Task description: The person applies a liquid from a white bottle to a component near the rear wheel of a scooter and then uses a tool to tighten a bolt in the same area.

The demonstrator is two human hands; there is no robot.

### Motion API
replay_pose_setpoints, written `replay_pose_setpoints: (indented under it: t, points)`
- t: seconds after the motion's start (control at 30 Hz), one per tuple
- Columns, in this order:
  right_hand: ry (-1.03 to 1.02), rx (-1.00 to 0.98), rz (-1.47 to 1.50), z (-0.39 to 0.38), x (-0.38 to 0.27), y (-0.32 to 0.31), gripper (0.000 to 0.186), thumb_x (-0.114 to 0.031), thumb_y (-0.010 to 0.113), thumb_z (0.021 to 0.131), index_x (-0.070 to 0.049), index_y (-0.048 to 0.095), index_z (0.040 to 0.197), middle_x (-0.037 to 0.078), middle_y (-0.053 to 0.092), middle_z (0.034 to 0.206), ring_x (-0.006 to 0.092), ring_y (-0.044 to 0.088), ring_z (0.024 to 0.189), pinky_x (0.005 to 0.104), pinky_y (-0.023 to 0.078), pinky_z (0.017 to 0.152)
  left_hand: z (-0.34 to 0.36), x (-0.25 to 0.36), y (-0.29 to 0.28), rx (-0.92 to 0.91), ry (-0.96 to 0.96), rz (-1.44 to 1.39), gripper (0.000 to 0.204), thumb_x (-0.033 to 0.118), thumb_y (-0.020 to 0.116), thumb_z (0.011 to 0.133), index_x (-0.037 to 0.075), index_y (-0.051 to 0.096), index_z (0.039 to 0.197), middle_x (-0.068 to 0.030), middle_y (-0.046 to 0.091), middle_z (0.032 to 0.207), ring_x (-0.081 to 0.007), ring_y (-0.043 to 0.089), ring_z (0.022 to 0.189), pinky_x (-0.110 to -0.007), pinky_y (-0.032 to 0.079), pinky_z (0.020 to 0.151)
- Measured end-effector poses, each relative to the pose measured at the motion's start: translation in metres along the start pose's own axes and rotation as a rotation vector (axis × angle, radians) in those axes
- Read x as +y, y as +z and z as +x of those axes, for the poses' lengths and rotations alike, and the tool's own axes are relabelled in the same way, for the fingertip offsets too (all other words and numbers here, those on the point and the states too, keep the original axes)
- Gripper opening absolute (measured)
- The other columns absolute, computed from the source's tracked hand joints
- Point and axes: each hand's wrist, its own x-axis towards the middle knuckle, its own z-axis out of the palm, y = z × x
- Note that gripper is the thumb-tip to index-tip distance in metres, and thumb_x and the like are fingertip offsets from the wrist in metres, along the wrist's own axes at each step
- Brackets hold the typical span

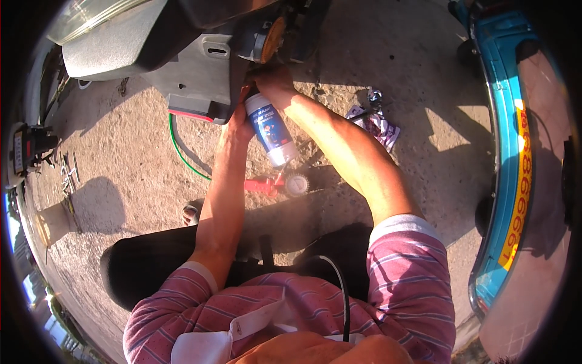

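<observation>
Below the rear of a grey scooter [194,73], a blue and white plastic bottle [271,133] is tilted, its far end up by the wheel area. My left hand [241,121] is closed around the bottle's left side near that far end. My right hand [271,82] reaches just past the bottle into shadow beside the scooter; its fingers are hidden, so what it touches does not show. On the ground under the bottle's near end lies a red tyre inflator [262,185] with a round gauge [297,184].
From the scooter's rear a green hose [176,142] curves down toward the inflator. Crumpled purple and white packaging [379,126] lies to the right on rough concrete. A blue vehicle body [494,121] with a yellow strip stands at far right. Another vehicle's rear [27,151] shows at left.
</observation>
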Motion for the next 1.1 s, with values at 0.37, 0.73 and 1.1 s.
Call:
replay_pose_setpoints:
  t: [0.37,0.73,1.1]
  points:
    - [0.068,0.009,-0.009,-0.011,-0.039,-0.006,0.016,-0.010,0.070,0.076,0.001,0.071,0.087,0.012,0.071,0.084,0.0172,0.067,0.079,0.0295,0.052,0.069,0.001,0.000,0.011,0.150,0.047,0.021,0.027,0.025,0.055,0.095,0.005,0.056,0.115,-0.0124,0.066,0.098,-0.0241,0.067,0.083,-0.039,0.059,0.073]
    - [0.017,-0.070,-0.161,-0.009,-0.040,-0.017,0.031,-0.022,0.066,0.082,-0.006,0.063,0.108,0.015,0.067,0.105,0.0300,0.062,0.100,0.0377,0.049,0.087,-0.002,-0.004,0.016,0.098,0.010,-0.040,0.029,0.022,0.063,0.091,0.007,0.059,0.116,-0.0076,0.065,0.102,-0.0211,0.063,0.092,-0.036,0.054,0.080]
    - [0.310,-0.192,-0.113,-0.040,-0.055,-0.033,0.041,-0.035,0.064,0.086,-0.001,0.067,0.108,0.016,0.068,0.103,0.0225,0.063,0.088,0.0393,0.051,0.074,-0.054,-0.011,0.055,0.214,-0.223,-0.005,0.049,0.046,0.057,0.093,0.006,0.056,0.121,-0.0139,0.067,0.103,-0.0282,0.067,0.093,-0.043,0.056,0.083]
